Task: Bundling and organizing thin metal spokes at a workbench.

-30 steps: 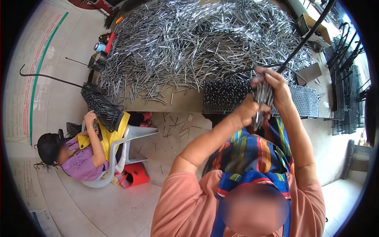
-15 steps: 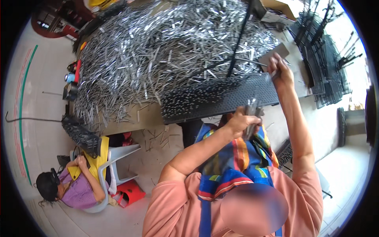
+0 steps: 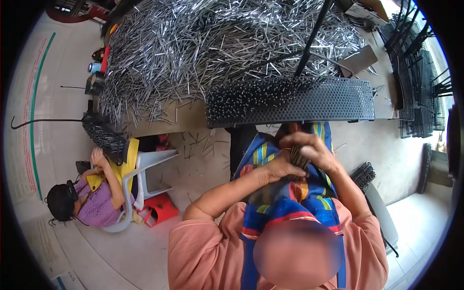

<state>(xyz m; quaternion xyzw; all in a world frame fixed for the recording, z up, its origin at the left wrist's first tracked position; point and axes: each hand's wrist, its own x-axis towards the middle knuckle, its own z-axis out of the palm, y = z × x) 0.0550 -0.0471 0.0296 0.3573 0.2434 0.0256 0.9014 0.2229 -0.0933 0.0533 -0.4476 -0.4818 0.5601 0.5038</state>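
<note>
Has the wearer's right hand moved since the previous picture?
Yes: the right hand moved down and left in view, away from the right end of the black rack.

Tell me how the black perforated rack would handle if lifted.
The black perforated rack would likely stay stiff, since its body shows no sag. It may feel left-heavy: thin metal pieces crowd that end. Tilting might spill them, since no cover shows.

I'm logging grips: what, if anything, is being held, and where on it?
The left hand grips a bundle of metal strips around its lower visible part; the right hand is at its upper end, grip unclear.
</note>
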